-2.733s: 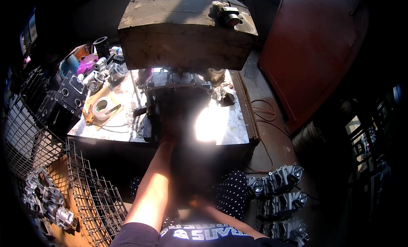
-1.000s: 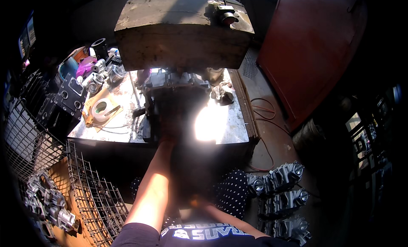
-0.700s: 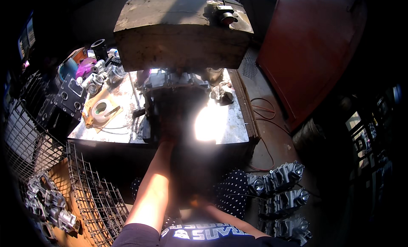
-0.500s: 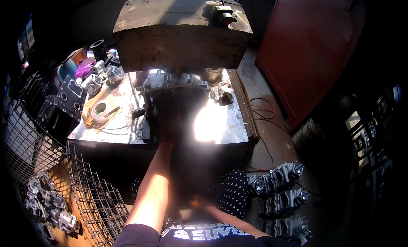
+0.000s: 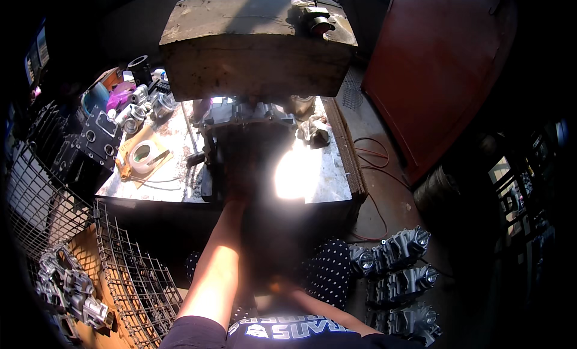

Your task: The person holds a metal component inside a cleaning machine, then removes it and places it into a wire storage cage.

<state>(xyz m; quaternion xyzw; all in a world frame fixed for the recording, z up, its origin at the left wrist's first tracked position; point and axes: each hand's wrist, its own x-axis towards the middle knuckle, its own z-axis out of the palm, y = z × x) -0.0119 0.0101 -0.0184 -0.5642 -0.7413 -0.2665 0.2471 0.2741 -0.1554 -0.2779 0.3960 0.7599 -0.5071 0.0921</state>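
Observation:
In deep shadow below a silver metal casting, my left hand reaches in over the table's front edge. Darkness hides its fingers, so what it touches or holds is not visible. The casting sits under a large box-shaped machine housing, which has a red-capped knob on top. My right hand is low by my lap, mostly lost in the dark blur, with its fingers hidden. A black-handled lever stands left of the casting.
A white roll of tape lies on cardboard at left, near cylindrical metal parts. Wire baskets stand at lower left. Several cast housings line the floor at right. A red hose curls beside the red panel.

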